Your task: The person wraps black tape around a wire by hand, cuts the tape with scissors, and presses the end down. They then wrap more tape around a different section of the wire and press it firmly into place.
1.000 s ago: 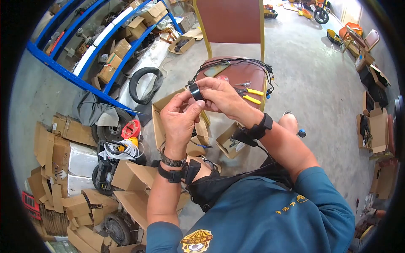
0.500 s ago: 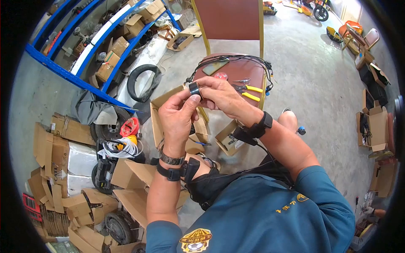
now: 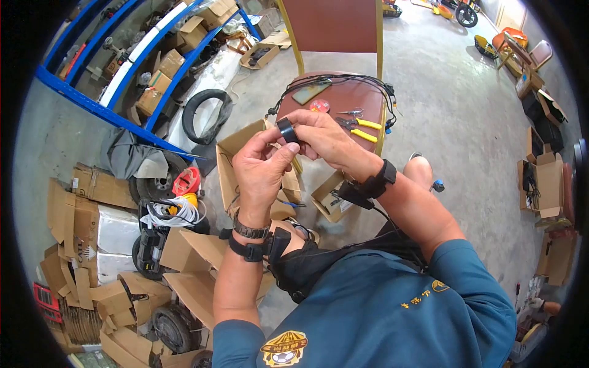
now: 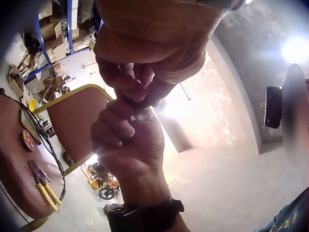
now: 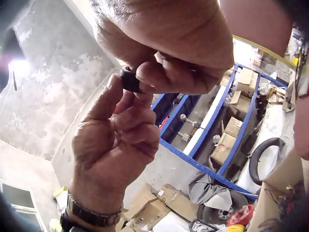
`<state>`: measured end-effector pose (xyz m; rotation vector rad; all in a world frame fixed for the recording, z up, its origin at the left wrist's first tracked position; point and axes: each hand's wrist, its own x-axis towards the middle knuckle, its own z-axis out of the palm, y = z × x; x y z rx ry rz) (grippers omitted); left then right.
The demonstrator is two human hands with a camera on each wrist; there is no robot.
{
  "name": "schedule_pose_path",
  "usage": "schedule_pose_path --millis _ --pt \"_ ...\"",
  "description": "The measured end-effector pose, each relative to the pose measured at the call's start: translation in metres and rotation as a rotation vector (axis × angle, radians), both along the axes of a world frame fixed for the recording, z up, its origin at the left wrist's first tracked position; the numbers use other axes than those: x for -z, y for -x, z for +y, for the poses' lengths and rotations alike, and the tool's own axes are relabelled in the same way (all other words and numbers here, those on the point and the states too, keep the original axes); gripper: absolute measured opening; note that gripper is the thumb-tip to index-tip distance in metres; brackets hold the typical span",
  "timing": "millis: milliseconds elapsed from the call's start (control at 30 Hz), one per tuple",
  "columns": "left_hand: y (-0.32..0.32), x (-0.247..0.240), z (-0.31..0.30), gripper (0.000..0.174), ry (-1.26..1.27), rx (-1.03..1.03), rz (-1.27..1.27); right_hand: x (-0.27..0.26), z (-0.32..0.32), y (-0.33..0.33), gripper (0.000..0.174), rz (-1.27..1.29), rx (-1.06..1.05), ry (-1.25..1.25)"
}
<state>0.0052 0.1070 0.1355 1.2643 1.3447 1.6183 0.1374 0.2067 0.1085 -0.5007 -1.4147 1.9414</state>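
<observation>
In the head view, a roll of glossy black tape (image 3: 286,130) is held up in front of the chair, between both hands. My left hand (image 3: 259,168) grips it from the left, thumb at its lower edge. From the right, my right hand (image 3: 328,140) pinches it with curled fingers. The right wrist view shows the black roll (image 5: 129,81) between the left thumb and the right fingertips. In the left wrist view the hands largely hide it. Beyond them, yellow-handled pliers (image 3: 362,128), small scissors (image 3: 353,112) and a red disc (image 3: 319,106) lie on the chair seat.
Black cables (image 3: 343,78) loop over the red-brown chair (image 3: 368,98), beside a phone-like slab (image 3: 310,92). Open cardboard boxes (image 3: 331,205) stand below the hands. Blue shelving (image 3: 104,113), a tyre (image 3: 197,116) and piled cardboard (image 3: 132,294) fill the left.
The head view has shifted slightly, so the chair sits a little higher and more of the seat shows. Both hands stay on the tape roll, with small finger movements and a slight tilt.
</observation>
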Motion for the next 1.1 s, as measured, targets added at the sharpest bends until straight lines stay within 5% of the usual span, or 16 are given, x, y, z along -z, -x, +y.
schedule_pose_path --millis 333,533,667,733,800,833,1100 --pt "0.002 0.025 0.011 0.027 0.077 0.019 -0.07 0.022 0.013 -0.006 0.032 -0.159 -0.084 0.057" --pt "0.012 0.066 0.064 0.022 0.139 0.021 -0.143 0.061 0.07 -0.012 0.035 -0.021 -0.034 -0.218" --pt "0.007 0.094 0.116 0.019 0.101 -0.012 -0.143 0.077 0.105 -0.015 0.042 0.144 -0.081 0.143" --pt "0.009 0.112 0.135 0.019 0.08 -0.036 -0.114 0.097 0.127 -0.01 0.043 0.053 0.055 -0.44" --pt "0.01 0.127 0.152 0.019 0.061 -0.049 -0.097 0.104 0.134 -0.018 0.045 0.133 -0.107 0.096" --pt "0.01 0.136 0.159 0.019 0.052 -0.046 -0.098 0.113 0.139 -0.017 0.045 0.157 -0.107 0.165" --pt "0.013 0.191 0.181 0.037 -0.094 -0.02 -0.026 0.149 0.159 -0.012 0.041 0.045 0.007 0.321"
